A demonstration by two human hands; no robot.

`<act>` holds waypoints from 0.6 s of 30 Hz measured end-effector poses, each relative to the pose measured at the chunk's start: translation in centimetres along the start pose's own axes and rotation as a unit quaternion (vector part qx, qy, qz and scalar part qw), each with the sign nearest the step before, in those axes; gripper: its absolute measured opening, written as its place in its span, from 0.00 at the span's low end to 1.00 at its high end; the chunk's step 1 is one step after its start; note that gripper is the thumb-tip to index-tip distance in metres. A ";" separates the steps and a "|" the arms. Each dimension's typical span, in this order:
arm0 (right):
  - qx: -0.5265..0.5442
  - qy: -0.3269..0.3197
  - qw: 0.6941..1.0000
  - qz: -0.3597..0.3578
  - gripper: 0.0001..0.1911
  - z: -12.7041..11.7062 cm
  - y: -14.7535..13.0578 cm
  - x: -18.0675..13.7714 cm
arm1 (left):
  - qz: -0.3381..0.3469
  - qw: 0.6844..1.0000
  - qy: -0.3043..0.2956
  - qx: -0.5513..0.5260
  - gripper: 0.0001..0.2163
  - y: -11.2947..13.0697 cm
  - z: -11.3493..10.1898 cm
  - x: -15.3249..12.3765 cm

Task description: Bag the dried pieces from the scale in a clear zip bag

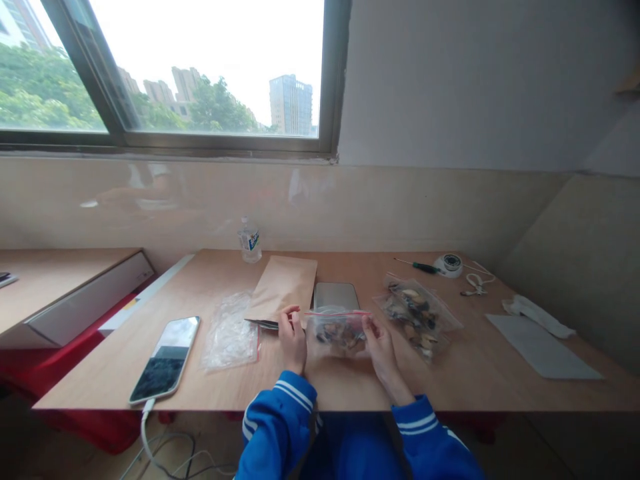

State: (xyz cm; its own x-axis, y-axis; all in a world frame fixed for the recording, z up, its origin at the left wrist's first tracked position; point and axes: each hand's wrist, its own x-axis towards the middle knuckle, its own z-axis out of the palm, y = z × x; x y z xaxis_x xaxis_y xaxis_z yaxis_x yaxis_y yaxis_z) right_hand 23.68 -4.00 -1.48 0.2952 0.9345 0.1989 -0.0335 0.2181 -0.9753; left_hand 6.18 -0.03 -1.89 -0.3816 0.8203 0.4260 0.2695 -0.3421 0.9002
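Note:
My left hand (293, 340) and my right hand (379, 343) hold a small clear zip bag (337, 331) between them, each gripping one end of its red seal strip. The bag holds dark and tan pieces and stands on the wooden table (475, 373) near its front edge. Right behind the bag lies a small grey scale (336, 295). A brown paper pouch (283, 288) lies just beyond my left hand. Blue sleeves with white stripes cover both forearms.
Filled zip bags (417, 315) lie to the right, empty ones (231, 331) to the left. A phone (167, 358) on a cable lies at front left. A water bottle (249, 241), screwdriver (416, 266), round white device (449, 264) and grey sheet (543, 345) sit farther off.

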 end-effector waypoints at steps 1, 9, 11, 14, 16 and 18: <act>0.010 0.022 1.000 -0.001 0.25 -0.3 0.6 -0.2 | -0.011 0.999 -0.039 -0.012 0.14 -0.1 0.1 0.1; -0.058 0.207 0.976 -0.022 0.29 -1.5 0.5 -1.1 | -0.027 0.974 -0.215 -0.069 0.18 1.1 0.0 -0.2; -0.077 0.191 0.978 -0.031 0.29 -1.3 0.1 -1.3 | -0.014 0.961 -0.267 -0.070 0.17 1.6 0.0 -0.2; -0.092 0.081 0.991 -0.052 0.27 -0.6 0.0 -1.7 | 0.027 0.941 -0.332 -0.061 0.16 2.0 0.1 -0.3; -0.126 0.012 0.989 -0.075 0.24 -0.2 0.1 -2.0 | 0.052 0.935 -0.347 -0.047 0.16 1.8 0.1 -0.6; -0.162 -0.007 0.982 -0.094 0.22 -0.1 0.2 -2.2 | 0.062 0.941 -0.333 -0.022 0.16 1.5 0.1 -0.9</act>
State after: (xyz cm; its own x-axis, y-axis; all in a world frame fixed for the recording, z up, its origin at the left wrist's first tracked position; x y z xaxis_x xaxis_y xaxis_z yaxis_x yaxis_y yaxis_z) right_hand 23.09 -5.99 -2.12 0.2537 0.8907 0.3773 0.3275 0.2879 -0.8999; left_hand 6.99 -1.22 -0.96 0.2920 0.8730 0.3907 0.2322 -0.4610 0.8565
